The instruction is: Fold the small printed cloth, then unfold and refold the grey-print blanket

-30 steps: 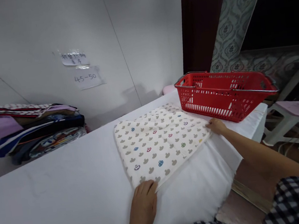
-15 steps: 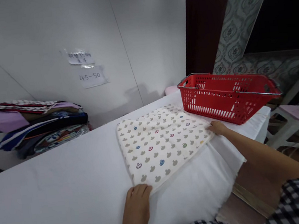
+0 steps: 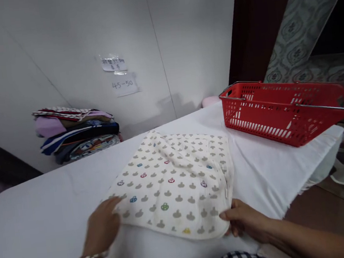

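Note:
A white cloth (image 3: 172, 183) printed with grey and coloured mushrooms lies spread on the table, with creases across its upper part and its near edge slightly raised. My left hand (image 3: 103, 221) grips its near left corner, blurred by motion. The near right corner is pinched between the thumb and fingers of my right hand (image 3: 240, 218). Another layer of the cloth shows along its right side and far edge.
The table wears a white sheet (image 3: 59, 208). A red plastic basket (image 3: 264, 118) with metal handles stands at the right end. Folded clothes (image 3: 77, 133) are stacked at the back left by the wall. Paper notes (image 3: 125, 84) are taped to the wall.
Both hands have pulled the cloth's near edge leftward and turned it, bringing the right corner closer to me, away from the basket. The view has swung somewhat left.

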Demonstrator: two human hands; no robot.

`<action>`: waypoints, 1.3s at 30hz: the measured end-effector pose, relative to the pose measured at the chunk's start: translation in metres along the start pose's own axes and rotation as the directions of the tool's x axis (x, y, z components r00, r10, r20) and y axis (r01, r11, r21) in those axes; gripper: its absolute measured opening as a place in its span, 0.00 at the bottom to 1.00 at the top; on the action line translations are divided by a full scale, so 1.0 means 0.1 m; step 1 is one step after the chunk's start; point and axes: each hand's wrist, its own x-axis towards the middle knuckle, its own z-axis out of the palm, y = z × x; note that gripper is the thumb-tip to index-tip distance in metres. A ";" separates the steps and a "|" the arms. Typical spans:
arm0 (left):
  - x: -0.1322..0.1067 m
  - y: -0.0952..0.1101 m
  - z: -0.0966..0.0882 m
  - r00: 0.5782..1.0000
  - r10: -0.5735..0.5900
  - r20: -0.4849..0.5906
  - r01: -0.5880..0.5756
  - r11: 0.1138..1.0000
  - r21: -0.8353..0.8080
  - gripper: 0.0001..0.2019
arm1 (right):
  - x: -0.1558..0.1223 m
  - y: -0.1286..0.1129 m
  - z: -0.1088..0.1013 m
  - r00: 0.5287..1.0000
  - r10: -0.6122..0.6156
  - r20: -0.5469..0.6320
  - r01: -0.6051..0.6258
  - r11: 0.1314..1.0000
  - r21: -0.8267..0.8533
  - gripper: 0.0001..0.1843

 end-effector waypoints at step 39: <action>-0.11 2.21 0.37 0.634 0.634 0.442 -0.329 0.739 -0.588 0.07 | 1.84 -1.82 -1.68 0.655 -0.527 -0.541 -0.019 0.705 -0.709 0.18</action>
